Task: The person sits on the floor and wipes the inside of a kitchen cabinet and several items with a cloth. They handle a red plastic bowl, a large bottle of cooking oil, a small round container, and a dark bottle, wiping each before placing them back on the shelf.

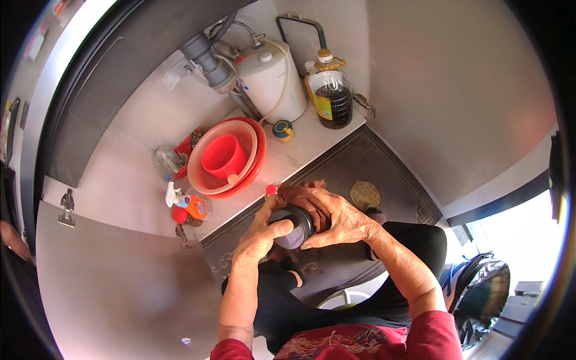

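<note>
My left hand (259, 235) grips a dark round container (293, 233) from the left, its thumb lying across the flat greyish-purple end. On the other side, my right hand (339, 219) is closed over a crumpled brown cloth (312, 207), pressing it to the container's dark side. The container's exact kind cannot be made out, since fingers and cloth cover much of it. Just beyond my left fingers a small red cap (272, 189) shows; what it belongs to is hidden. Both hands are over the patterned dark mat (384, 162), in front of the open cabinet.
Inside the cabinet stand nested red and pink basins (257, 157) holding a red dipper (224, 155), a spray bottle (198, 207), a white tank (271, 84), a grey drain pipe (207, 60) and a large jug of dark liquid (333, 102). Open doors (456, 102) flank me; a white bucket (345, 298) sits between my legs.
</note>
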A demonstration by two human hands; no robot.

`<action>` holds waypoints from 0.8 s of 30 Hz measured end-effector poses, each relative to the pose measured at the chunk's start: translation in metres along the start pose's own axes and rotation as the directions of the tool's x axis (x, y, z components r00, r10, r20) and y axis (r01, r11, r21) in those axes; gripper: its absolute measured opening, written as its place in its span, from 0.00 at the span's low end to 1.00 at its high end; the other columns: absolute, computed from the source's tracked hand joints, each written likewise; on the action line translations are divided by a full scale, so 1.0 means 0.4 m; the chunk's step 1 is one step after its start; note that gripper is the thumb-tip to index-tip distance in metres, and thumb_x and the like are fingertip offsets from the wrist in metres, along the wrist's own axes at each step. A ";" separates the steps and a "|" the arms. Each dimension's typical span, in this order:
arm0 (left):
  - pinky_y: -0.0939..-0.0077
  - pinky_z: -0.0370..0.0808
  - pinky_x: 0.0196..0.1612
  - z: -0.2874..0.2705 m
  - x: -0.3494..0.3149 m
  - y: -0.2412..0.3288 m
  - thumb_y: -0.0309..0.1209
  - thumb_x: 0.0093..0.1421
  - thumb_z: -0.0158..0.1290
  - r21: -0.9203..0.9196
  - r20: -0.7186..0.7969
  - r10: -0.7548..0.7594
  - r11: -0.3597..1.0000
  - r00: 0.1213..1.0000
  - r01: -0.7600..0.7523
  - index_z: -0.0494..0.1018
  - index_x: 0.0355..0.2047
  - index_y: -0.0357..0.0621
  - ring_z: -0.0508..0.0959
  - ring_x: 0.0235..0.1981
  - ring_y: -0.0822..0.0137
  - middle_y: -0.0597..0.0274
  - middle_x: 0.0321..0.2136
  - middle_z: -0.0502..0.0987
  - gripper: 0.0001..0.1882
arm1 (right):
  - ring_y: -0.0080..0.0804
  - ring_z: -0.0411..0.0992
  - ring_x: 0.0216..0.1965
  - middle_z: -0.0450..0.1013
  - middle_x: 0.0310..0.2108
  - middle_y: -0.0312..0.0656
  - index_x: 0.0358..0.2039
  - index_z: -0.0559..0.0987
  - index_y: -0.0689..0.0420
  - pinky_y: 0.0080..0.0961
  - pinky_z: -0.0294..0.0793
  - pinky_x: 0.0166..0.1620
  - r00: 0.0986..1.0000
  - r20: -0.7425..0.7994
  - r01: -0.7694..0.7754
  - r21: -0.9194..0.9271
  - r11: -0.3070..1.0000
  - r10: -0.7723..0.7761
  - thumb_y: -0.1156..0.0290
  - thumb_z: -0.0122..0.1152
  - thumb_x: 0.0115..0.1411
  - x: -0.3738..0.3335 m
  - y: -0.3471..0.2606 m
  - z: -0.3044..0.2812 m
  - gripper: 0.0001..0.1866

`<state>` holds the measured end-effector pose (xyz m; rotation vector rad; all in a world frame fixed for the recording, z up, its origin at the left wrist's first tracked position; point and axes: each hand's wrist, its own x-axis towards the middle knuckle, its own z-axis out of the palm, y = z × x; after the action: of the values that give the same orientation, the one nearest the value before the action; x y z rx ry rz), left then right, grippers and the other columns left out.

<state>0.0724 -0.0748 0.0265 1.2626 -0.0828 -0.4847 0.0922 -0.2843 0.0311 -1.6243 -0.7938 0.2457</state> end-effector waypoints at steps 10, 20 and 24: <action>0.64 0.68 0.50 0.119 0.039 -0.064 0.61 0.57 0.42 -0.296 -0.475 0.021 0.938 0.880 -0.182 0.60 0.54 0.45 0.68 0.51 0.64 0.59 0.49 0.66 0.36 | 0.55 0.54 0.54 0.54 0.51 0.58 0.62 0.49 0.63 0.43 0.53 0.57 0.912 -0.400 -0.136 -0.093 0.986 0.088 0.47 0.42 0.60 0.034 0.083 0.122 0.39; 0.70 0.68 0.50 0.023 0.072 -0.079 0.69 0.53 0.37 -0.400 -0.426 0.027 0.891 0.904 -0.215 0.65 0.50 0.46 0.70 0.46 0.63 0.60 0.45 0.71 0.41 | 0.52 0.73 0.34 0.69 0.33 0.59 0.41 0.70 0.69 0.35 0.76 0.34 0.957 -0.287 -0.128 -0.575 0.808 -0.052 0.68 0.52 0.54 -0.015 0.091 0.239 0.19; 0.64 0.64 0.49 0.071 0.069 -0.031 0.75 0.45 0.39 -0.341 -0.544 -0.076 0.930 0.835 -0.137 0.68 0.48 0.53 0.68 0.45 0.62 0.61 0.45 0.72 0.44 | 0.45 0.76 0.23 0.75 0.21 0.47 0.19 0.77 0.56 0.37 0.77 0.28 0.944 -0.128 -0.301 -0.716 0.629 0.305 0.66 0.51 0.51 -0.040 0.041 0.096 0.10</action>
<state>0.0843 -0.1137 0.0183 0.9819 0.4614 -0.0796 0.0644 -0.2641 0.0028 -2.5413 -0.6417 0.1751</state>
